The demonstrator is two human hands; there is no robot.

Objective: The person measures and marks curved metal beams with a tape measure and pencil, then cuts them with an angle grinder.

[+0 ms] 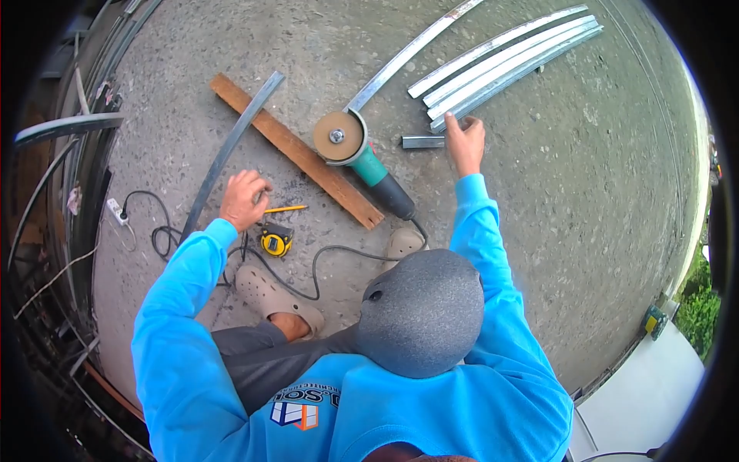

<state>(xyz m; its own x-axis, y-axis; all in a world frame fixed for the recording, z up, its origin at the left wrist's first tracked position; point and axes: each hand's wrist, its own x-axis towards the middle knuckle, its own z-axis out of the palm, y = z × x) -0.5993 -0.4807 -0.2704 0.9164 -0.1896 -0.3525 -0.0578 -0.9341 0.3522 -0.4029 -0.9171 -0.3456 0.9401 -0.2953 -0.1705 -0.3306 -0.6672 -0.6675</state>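
Observation:
My left hand (245,200) hovers over the concrete, fingers loosely curled with a gap to the thumb. Just beside it is a yellow pencil (286,209), its near end close to the thumb; below sits a yellow-and-black tape measure (275,240). At the near ends of several silver metal channels (508,61) is my right hand (466,145), thumb and fingers apart. Its thumb appears to touch the closest channel's end. A short cut channel piece (423,142) lies left of that hand. Between the hands rests a green angle grinder (369,165), its brown disc facing up.
A brown wooden plank (300,154) lies diagonally, with a grey metal strip (239,146) across it. Another long channel (408,58) extends beyond the grinder. The black power cord (315,269) winds past my clogs (269,296) towards a white socket (117,212). Metal lengths crowd the left edge.

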